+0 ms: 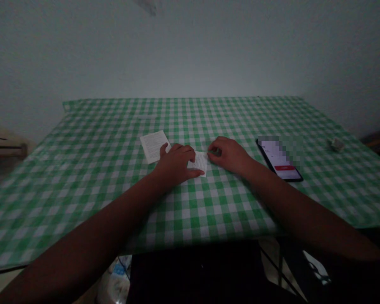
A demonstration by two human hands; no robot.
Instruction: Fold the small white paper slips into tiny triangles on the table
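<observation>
A small printed sheet of paper (200, 164) lies on the tablecloth between my two hands. My left hand (175, 164) holds it down from the left, with the thumb along its near edge and bent fingers over its left part, which they hide. At the sheet's far right corner, my right hand (226, 154) is closed in a pinch, thumb and forefinger on the paper's edge. A second printed sheet of paper (153, 147) lies flat just beyond my left hand, its near right corner partly covered by that hand.
A green and white checked tablecloth (190, 211) covers the table. To the right of my right hand lies a phone (281, 169) with its screen lit, partly blurred. A small crumpled object (336, 145) sits farther right. A plain wall (190, 50) stands behind the table.
</observation>
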